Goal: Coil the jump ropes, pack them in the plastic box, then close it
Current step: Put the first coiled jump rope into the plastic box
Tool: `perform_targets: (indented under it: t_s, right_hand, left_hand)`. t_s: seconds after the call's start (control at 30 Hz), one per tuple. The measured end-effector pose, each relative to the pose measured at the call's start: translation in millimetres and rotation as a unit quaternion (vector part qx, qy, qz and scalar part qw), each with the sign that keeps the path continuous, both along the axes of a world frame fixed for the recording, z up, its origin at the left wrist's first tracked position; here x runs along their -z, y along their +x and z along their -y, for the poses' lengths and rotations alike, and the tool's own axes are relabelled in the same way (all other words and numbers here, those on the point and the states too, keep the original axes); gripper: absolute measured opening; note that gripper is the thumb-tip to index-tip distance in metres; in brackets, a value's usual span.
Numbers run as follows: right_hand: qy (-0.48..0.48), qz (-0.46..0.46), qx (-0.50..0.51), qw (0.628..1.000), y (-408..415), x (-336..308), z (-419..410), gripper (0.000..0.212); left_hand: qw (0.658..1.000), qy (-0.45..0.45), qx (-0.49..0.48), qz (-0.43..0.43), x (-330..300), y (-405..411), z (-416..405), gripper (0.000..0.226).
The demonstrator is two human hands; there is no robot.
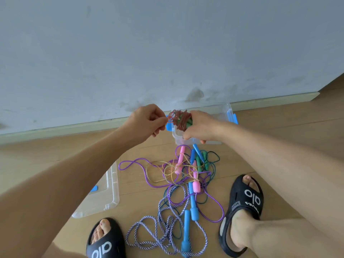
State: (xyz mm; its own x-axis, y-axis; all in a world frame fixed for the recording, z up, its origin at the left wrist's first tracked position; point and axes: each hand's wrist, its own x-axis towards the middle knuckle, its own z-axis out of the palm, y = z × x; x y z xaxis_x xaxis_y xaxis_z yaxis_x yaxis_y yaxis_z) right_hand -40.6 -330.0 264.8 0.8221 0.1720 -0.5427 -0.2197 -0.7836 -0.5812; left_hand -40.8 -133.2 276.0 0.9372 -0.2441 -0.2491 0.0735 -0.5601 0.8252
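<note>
My right hand (200, 127) grips a bundle of brownish-red jump rope (180, 119) wound around green handles, held over the clear plastic box (224, 110) with blue latches by the wall. My left hand (149, 119) pinches the loose end of that rope just left of the bundle. Between my feet on the floor lies a tangle of ropes: a purple rope (214, 203) with pink handles (180, 160), a striped white-blue cord (163, 228) with blue handles (193, 202), a dark green rope (212, 161) and a thin gold cord (167, 172).
The box's clear lid (107, 192) lies on the wooden floor at the left, partly behind my left arm. My feet in black slides (242, 211) stand either side of the tangle. A grey wall with a skirting board runs just behind the box.
</note>
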Motion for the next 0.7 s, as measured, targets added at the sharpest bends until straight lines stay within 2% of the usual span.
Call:
perform_targets:
  t_s: [0.13,0.27,0.33,0.43,0.5,0.57,0.63,0.7]
  right_hand:
    - [-0.154,0.081,-0.013,0.985,-7,6,-9,0.018]
    - [-0.231,0.131,-0.008,0.964,-12,7,-14,0.031]
    - [-0.232,0.13,0.007,0.964,-10,5,-12,0.031]
    - [-0.106,0.012,0.064,0.992,-1,10,-5,0.016]
    - [-0.007,-0.049,0.145,0.988,6,16,-7,0.016]
    - [0.124,-0.097,0.237,0.959,14,24,-9,0.023]
    - [0.23,-0.154,0.289,0.916,22,28,-10,0.021]
    - [0.273,-0.18,0.329,0.886,29,36,-4,0.015]
  left_hand:
    - [0.999,0.008,0.03,-0.031,-5,0,2,0.011]
    - [0.992,-0.066,0.001,-0.112,-1,3,6,0.013]
    - [0.983,-0.117,-0.034,-0.139,0,6,9,0.011]
    - [0.971,-0.16,-0.108,-0.142,7,10,19,0.009]
    - [0.966,-0.154,-0.133,-0.162,18,12,28,0.012]
    - [0.955,-0.159,-0.142,-0.208,29,17,37,0.029]
    - [0.946,-0.174,-0.145,-0.231,38,24,43,0.041]
    - [0.949,-0.16,-0.144,-0.231,48,35,45,0.043]
